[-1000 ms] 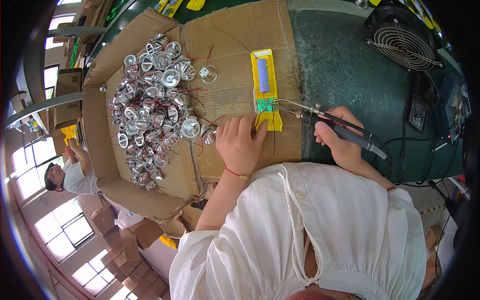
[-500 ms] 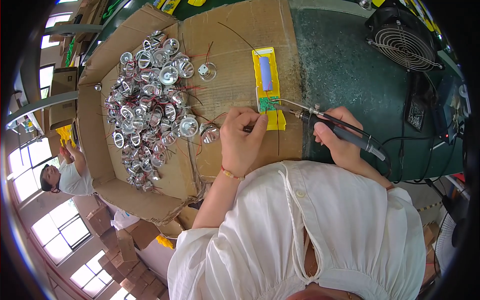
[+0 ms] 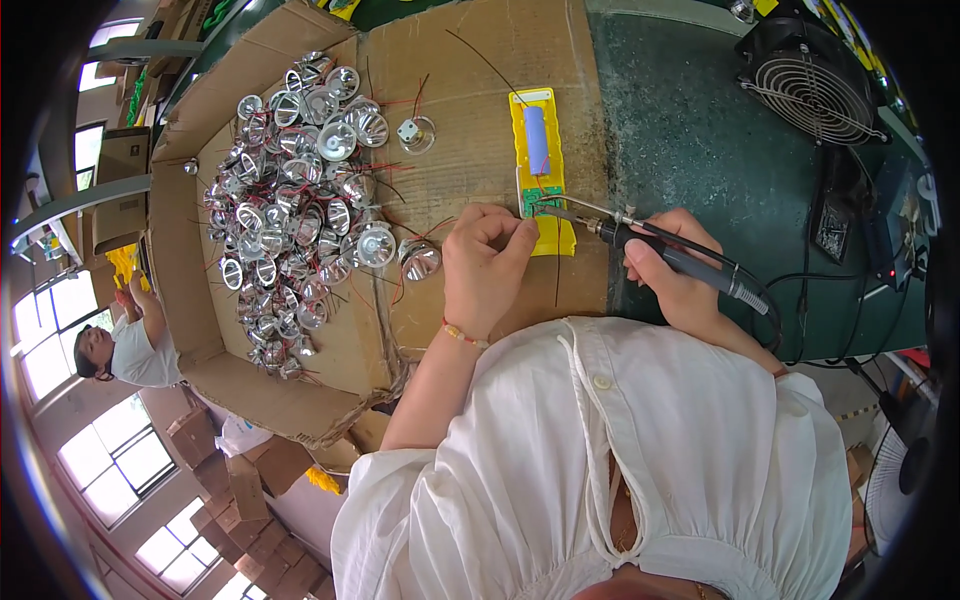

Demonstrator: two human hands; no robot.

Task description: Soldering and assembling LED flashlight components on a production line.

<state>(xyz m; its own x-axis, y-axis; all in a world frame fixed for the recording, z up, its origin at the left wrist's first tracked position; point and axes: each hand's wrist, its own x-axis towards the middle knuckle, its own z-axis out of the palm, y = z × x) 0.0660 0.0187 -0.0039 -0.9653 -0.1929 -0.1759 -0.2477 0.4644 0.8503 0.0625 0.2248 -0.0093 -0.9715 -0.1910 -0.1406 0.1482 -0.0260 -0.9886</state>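
Note:
A soldering iron [image 3: 690, 268] with a thin metal solder-feed tube is gripped in my right hand [image 3: 680, 275]. Its tip is over the small green circuit board [image 3: 543, 198], near the board's lower edge. That board sits in a yellow plastic housing [image 3: 556, 238], below a blue cylindrical battery [image 3: 537, 140]. My left hand [image 3: 488, 255] is closed in a pinch at the housing's left edge, thumb and forefinger close to the board; whatever is between them is hidden. Thin dark wires stick out above and below the housing.
Silver reflector cups [image 3: 300, 200] with red and black wires fill a cardboard box [image 3: 190, 290] on the left. One cup [image 3: 418, 260] lies beside my left hand, another [image 3: 416, 134] farther off. A fan [image 3: 808, 92] stands at the far right; cables cross the green table [image 3: 690, 120]. Another person [image 3: 140, 345] is at far left.
The yellow housing has shifted slightly away and to the right. Against the board, the iron's tip is now lower, closer to my left fingertips. Both hands keep nearly the same pose.

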